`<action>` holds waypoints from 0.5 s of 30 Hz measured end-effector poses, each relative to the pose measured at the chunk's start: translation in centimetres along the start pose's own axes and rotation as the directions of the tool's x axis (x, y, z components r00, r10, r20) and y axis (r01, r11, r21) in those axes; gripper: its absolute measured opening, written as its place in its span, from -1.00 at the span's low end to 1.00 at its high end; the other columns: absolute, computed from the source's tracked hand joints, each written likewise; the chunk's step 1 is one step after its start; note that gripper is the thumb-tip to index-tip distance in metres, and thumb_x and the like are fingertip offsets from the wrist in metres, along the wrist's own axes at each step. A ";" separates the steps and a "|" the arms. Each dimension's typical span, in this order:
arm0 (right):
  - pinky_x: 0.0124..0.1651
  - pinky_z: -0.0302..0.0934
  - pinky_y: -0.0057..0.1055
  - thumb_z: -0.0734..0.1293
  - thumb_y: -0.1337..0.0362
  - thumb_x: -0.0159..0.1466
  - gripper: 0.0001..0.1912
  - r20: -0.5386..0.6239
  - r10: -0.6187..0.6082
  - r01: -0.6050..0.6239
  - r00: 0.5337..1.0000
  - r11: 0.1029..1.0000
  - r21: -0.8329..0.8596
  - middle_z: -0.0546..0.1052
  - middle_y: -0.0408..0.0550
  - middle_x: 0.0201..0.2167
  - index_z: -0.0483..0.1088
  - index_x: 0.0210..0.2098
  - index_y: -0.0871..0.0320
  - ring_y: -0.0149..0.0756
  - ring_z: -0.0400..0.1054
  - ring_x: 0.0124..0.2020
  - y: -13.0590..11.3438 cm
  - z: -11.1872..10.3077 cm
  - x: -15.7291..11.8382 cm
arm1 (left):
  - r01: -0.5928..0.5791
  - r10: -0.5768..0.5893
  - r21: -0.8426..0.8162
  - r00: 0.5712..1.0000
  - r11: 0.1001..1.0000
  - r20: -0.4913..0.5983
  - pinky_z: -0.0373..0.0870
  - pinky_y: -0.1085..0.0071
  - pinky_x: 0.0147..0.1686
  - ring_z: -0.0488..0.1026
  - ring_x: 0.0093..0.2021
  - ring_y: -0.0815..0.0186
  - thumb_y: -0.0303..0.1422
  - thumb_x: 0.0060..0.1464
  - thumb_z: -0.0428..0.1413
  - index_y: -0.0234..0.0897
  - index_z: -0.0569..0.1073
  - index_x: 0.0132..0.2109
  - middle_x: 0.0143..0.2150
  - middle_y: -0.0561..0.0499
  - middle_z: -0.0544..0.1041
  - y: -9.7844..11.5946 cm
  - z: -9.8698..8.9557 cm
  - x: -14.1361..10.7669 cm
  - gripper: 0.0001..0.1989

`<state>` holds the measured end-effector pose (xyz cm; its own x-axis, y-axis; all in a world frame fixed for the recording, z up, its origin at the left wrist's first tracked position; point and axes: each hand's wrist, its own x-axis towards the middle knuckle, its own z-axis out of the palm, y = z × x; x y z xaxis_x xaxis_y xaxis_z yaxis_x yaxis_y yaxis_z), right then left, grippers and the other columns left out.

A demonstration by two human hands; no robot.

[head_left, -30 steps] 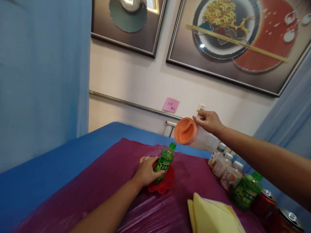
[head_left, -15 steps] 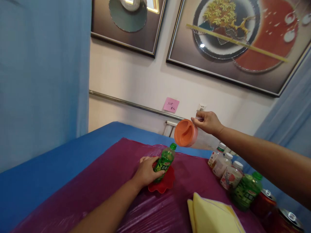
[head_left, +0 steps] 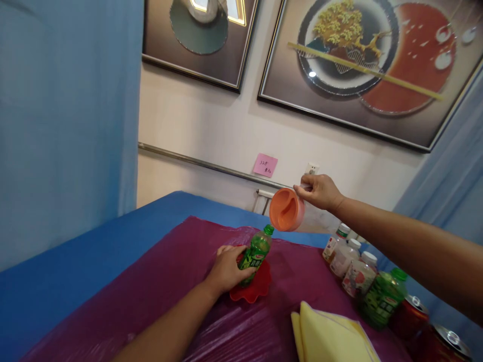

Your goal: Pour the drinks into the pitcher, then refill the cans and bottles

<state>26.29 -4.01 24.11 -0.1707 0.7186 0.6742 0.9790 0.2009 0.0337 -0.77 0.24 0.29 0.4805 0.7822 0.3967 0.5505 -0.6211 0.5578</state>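
My left hand (head_left: 228,269) is wrapped round a green-labelled drink bottle (head_left: 257,250) with a green top. The bottle stands, leaning slightly to the right, in a red scalloped dish (head_left: 251,294). Up and to the right, my right hand (head_left: 319,192) grips the handle of an orange cup (head_left: 286,210). A curved divider shows inside the cup, which is tipped with its opening facing me and to the left. Its lower rim is right beside the bottle's top; whether they touch I cannot tell. No liquid can be made out coming from the cup.
A folded yellow cloth (head_left: 335,334) lies at the front right of the purple sheet (head_left: 181,271). Along the right edge stand several white-capped bottles (head_left: 358,274), another green bottle (head_left: 384,299) and red cans (head_left: 409,314). A wall with a metal rail (head_left: 199,160) rises behind.
My right hand and the cup have moved very slightly left, closer to the bottle's top. My left hand keeps its hold on the bottle. The view has tilted a little.
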 end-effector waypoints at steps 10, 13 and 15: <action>-0.43 -0.06 -0.36 0.28 0.02 0.19 -0.62 0.011 -0.009 0.010 1.000 1.000 -0.008 0.27 -0.18 -0.67 0.15 -0.62 0.07 -0.37 0.12 -0.58 -0.3 -0.5 0.1 | 0.005 -0.005 -0.004 1.000 1.000 -0.004 0.22 0.05 0.15 0.49 0.05 -0.05 -0.06 -0.09 0.33 -0.15 0.55 0.10 0.01 -0.11 0.64 0.1 -0.1 -0.1 -0.41; -0.43 -0.07 -0.35 0.27 0.01 0.19 -0.61 0.013 -0.016 0.016 1.000 1.000 -0.004 0.25 -0.18 -0.66 0.14 -0.62 0.07 -0.38 0.11 -0.58 -0.4 -0.6 0.2 | 0.008 -0.008 -0.006 1.000 1.000 -0.003 0.21 0.05 0.16 0.49 0.05 -0.04 -0.06 -0.08 0.33 -0.17 0.54 0.12 0.01 -0.11 0.64 0.1 0.0 0.0 -0.39; -0.43 -0.06 -0.35 0.27 0.02 0.20 -0.61 0.006 -0.023 0.023 1.000 1.000 -0.007 0.25 -0.18 -0.66 0.14 -0.62 0.07 -0.38 0.10 -0.58 -0.4 -0.6 0.2 | 0.011 -0.011 -0.004 1.000 1.000 0.000 0.20 0.05 0.17 0.48 0.06 -0.04 -0.08 -0.09 0.34 -0.18 0.53 0.13 0.01 -0.12 0.64 0.1 -0.1 0.0 -0.38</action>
<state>25.90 -4.39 24.64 -0.1935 0.7178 0.6688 0.9757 0.2124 0.0543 -0.77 0.14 0.37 0.4743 0.7891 0.3903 0.5534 -0.6120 0.5649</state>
